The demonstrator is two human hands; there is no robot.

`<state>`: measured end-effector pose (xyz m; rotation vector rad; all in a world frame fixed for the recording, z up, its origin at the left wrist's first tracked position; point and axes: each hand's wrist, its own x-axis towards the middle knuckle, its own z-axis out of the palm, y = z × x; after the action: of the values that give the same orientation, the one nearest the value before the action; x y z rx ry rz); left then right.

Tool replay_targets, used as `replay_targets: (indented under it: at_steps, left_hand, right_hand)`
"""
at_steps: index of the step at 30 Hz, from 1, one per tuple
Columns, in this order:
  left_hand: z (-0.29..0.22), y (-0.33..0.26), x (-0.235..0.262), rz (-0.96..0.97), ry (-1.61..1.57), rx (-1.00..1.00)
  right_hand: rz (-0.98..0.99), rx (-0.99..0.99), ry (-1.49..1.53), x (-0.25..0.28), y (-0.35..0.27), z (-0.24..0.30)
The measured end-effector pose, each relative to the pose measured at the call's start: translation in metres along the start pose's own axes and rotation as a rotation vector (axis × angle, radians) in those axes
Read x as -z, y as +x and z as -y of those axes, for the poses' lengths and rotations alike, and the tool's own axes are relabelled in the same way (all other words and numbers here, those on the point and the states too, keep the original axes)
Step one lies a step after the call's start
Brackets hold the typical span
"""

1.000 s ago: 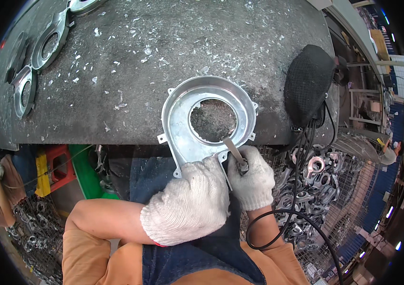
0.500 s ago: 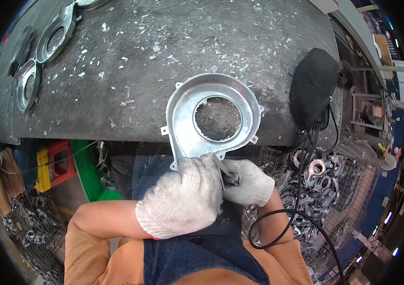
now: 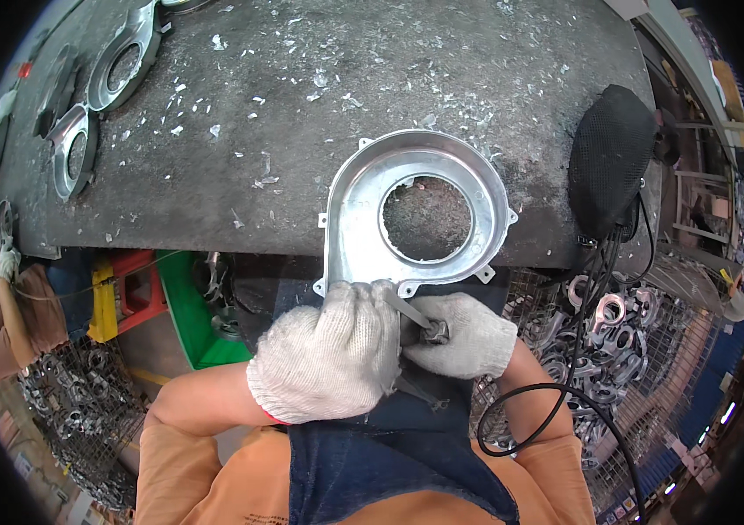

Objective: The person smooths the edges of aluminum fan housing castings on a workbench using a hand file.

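A silvery cast-metal housing (image 3: 352,234), scroll-shaped with a large round opening and small lugs on its rim, rests at the table's near edge. My left hand (image 3: 324,360), in a white knitted glove, is closed on the housing's near end, its fingertips hidden by the glove and rim. Close beside it my right hand (image 3: 474,337), gloved alike, grips a narrow flat-bladed metal tool (image 3: 409,309), file- or scraper-like, with a dark base. The blade points up and left toward the housing's near edge; whether its tip touches metal is hard to see.
Metal shavings litter the dark table (image 3: 214,210). Similar housings (image 3: 118,70) lie at far left; a black mesh-covered object (image 3: 613,162) with cables stands at right. Wire baskets of metal parts (image 3: 621,337) flank me. A cable loops by my right forearm. Another person's gloved hand (image 3: 8,262) shows at far left.
The whole scene has shifted right in the picture as the view turned slightly. The tool's blade now lies more slanted between my hands. Both hands keep their holds.
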<state>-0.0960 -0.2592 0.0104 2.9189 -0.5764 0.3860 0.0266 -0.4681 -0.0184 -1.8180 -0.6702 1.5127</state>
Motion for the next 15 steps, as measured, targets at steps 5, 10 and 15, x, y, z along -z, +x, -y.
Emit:
replay_targets:
  at_steps: [5, 10, 15]
  left_hand:
    - [0.009, -0.007, 0.002, 0.016, -0.043, 0.039]
    - [0.023, -0.007, 0.022, -0.078, -0.082, 0.179]
    - [0.052, -0.037, 0.044, -0.131, -0.436, 0.402]
  right_hand:
    - [0.097, 0.04, -0.102, -0.016, -0.008, 0.006]
    - [0.175, 0.14, -0.124, -0.014, -0.011, 0.002]
    - [0.323, -0.256, 0.687, 0.002, -0.009, 0.003]
